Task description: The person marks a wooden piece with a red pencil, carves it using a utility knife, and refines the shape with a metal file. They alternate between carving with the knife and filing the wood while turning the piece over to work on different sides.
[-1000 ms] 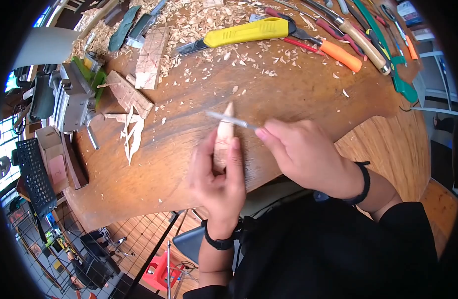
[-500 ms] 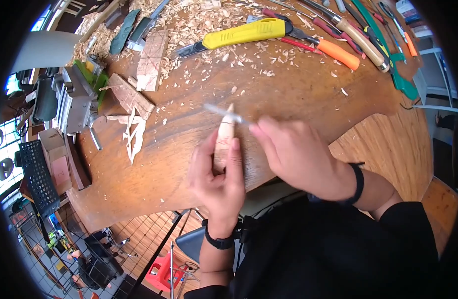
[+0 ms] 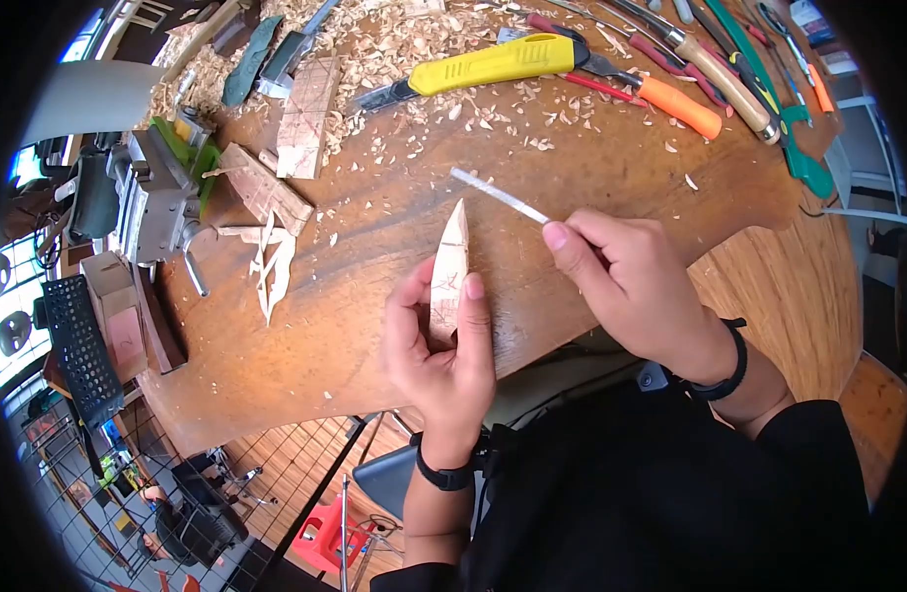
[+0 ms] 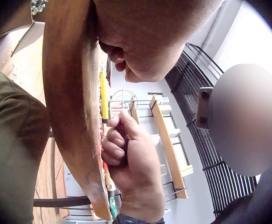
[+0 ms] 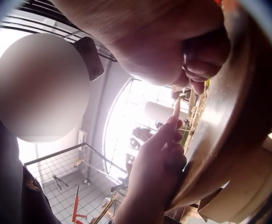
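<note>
In the head view my left hand [image 3: 435, 367] grips a pale piece of wood [image 3: 448, 271] near its lower end. The wood tapers to a point at the top and carries reddish pencil-like lines; its base is hidden in the palm. My right hand [image 3: 639, 286] holds a thin, flat metal file [image 3: 501, 195], thumb along it, its rear end covered by the fingers. The file is up and right of the wood's tip, apart from it. The right wrist view shows the pointed wood [image 5: 176, 107] rising from the left hand [image 5: 150, 161].
Wood shavings [image 3: 394, 44] cover the back of the wooden table [image 3: 345, 345]. A yellow utility knife [image 3: 493, 64], an orange-handled tool [image 3: 680, 107] and several other hand tools lie there. At left stand a metal vise [image 3: 157, 212] and wood offcuts [image 3: 264, 187].
The file was across the wood near its tip, blurred in motion; now it has moved up and right, off the wood, with the right hand. The left hand keeps its grip.
</note>
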{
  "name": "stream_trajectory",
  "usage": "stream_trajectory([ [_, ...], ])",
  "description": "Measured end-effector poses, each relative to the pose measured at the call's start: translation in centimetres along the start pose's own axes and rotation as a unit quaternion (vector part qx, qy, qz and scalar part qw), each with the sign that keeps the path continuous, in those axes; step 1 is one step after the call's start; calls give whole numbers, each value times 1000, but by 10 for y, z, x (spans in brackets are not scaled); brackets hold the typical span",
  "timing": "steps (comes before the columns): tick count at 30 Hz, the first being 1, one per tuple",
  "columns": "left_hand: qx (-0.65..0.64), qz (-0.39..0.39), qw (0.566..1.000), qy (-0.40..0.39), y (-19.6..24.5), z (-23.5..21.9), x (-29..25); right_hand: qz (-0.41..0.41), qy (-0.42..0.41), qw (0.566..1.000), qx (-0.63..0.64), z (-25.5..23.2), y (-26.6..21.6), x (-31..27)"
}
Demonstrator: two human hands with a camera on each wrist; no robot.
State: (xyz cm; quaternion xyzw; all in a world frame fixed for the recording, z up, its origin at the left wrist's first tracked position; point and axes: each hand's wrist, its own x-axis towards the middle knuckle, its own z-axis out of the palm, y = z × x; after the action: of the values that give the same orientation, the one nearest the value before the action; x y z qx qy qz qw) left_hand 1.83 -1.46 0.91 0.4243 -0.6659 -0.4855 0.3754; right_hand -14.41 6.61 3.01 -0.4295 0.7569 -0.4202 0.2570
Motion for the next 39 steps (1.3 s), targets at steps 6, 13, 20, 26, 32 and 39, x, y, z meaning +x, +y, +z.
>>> stream_trajectory([
  [6,32,32,999,12,-4,2,1,-19,19,999,40,-6,0,-4],
  [13,-31,2,1000,4,-1,2,0,-91,-36,995,8,-2,-1,-6],
  [20,34,1,999,-15,-3,-6,0,-105,-27,992,-61,13,-4,-3],
  [26,13,-8,1000,-15,-2,-3,-1,-111,-23,989,-96,15,-6,-3],
  [32,-60,-54,992,97,-9,-9,5,-116,-6,988,-106,1,12,-20],
  [39,-38,-30,998,45,-4,-1,2,-39,51,998,10,-10,8,-11],
])
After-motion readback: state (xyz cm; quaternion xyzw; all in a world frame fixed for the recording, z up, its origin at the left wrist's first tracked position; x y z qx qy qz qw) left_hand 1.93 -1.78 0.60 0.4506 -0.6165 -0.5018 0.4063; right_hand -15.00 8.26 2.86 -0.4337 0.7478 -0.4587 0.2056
